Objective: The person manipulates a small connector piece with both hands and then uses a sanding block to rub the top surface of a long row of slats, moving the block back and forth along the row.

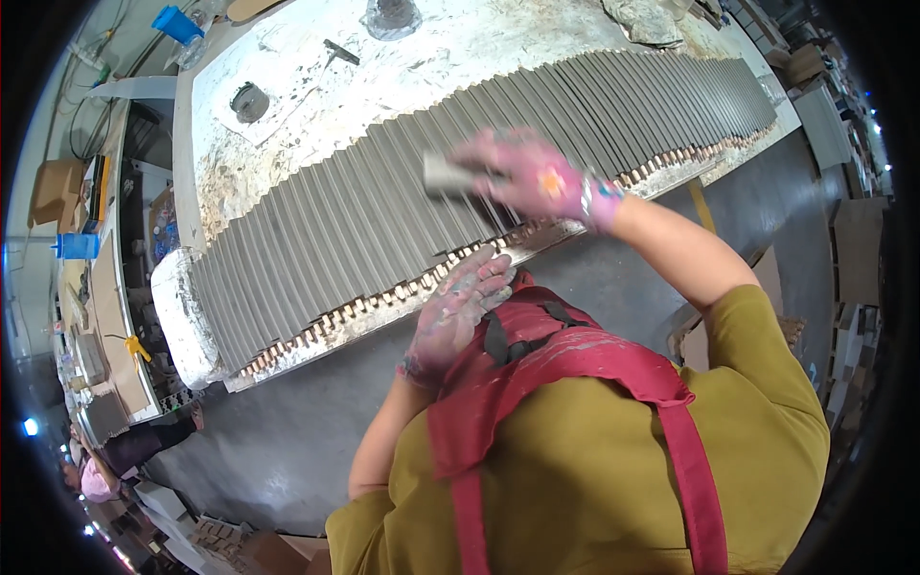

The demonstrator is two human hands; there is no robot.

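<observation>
A long row of narrow grey strips [335,225], laid side by side with pale wooden-coloured ends, runs across the table. My right hand [527,177], in a pink glove with a flower, is over the middle of the row. Its fingers are closed on a pale, flat block [447,175], blurred by motion; its exact kind is unclear. At the near edge of the strips is my left hand [460,305], in a stained pinkish-grey glove. Its fingers are stretched out near the wooden ends, and I see nothing held in them.
On the paint-spotted white table [287,57] beyond the row stand a small dark-filled pot [249,103] and a larger container [391,15]. A dark-handled tool [341,52] lies between them. A white rounded block [184,321] is at the left end. Another person [101,470] is far left.
</observation>
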